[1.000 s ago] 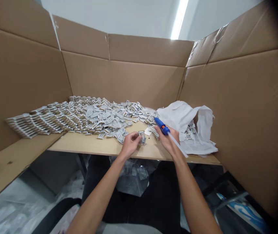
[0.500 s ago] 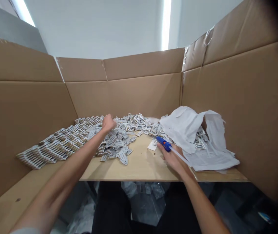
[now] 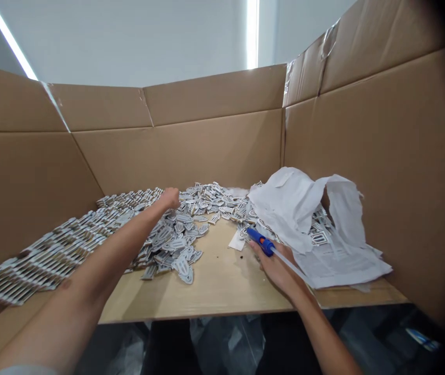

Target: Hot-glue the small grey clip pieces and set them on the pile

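Note:
My left hand (image 3: 168, 198) is stretched far forward over a loose heap of small flat grey-and-white pieces (image 3: 175, 242). Its fingers are curled, and whatever is inside them is hidden. My right hand (image 3: 279, 265) rests on the wooden tabletop (image 3: 222, 289) and grips a blue tool (image 3: 260, 240) with an orange band and a clear tube running back over the wrist. The tool's tip points at the heap beside the crumpled white paper (image 3: 304, 205).
Neat overlapping rows of the same pieces (image 3: 46, 258) fill the left side of the table. More pieces lie under the white paper at the right. Tall cardboard walls (image 3: 191, 151) enclose the table on the left, back and right. Plastic bags lie below the table edge.
My left hand left the spot near my right hand, where it held a small piece, and reached forward to the heap. The view tilted upward. My right hand with the blue tool stayed put.

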